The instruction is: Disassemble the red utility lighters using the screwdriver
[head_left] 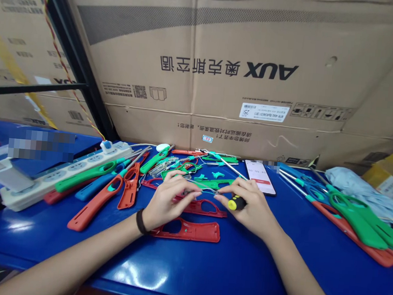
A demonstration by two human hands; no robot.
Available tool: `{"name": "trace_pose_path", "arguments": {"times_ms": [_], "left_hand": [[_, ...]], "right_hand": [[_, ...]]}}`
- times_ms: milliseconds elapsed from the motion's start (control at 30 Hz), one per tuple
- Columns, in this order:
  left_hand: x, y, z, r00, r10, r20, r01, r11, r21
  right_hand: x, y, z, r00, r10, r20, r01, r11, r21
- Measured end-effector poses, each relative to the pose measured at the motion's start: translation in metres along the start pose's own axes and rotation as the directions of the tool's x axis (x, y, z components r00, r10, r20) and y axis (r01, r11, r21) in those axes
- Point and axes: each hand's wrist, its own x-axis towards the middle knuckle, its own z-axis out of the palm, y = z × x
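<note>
The left hand (173, 200) is narrowly closed, pinching a thin metal part (204, 190) between thumb and fingers above the middle of the blue table (206, 277). The right hand (251, 212) wraps around a screwdriver (236, 202) with a yellow-and-black handle, its shaft pointing left, and the tip is just beside the metal part. Directly below the hands lies a red plastic lighter shell (208, 208), with a second red shell (185, 229) nearer. An orange utility lighter (97, 205) lies to the left, near a white power strip (63, 177). Green-and-orange lighters (358, 226) are heaped to the right. A smartphone (260, 177) lies face up at the far edge, against a cardboard AUX carton (205, 52).
</note>
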Motion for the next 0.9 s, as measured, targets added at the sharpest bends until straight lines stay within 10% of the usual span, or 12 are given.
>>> {"name": "trace_pose_path", "arguments": {"times_ms": [533,900], "left_hand": [[0.0025,0.0039,-0.0014,0.998,-0.065,-0.024,0.066,0.996,0.056],[-0.0006,-0.0002,0.0,0.989,0.095,0.109,-0.112,0.981,0.159]], "right_hand": [[-0.0012,0.0011,0.0017,0.999,0.013,0.034,-0.013,1.0,-0.005],[-0.0017,0.0019,0.004,0.994,-0.034,0.102,0.038,0.998,-0.042]]}}
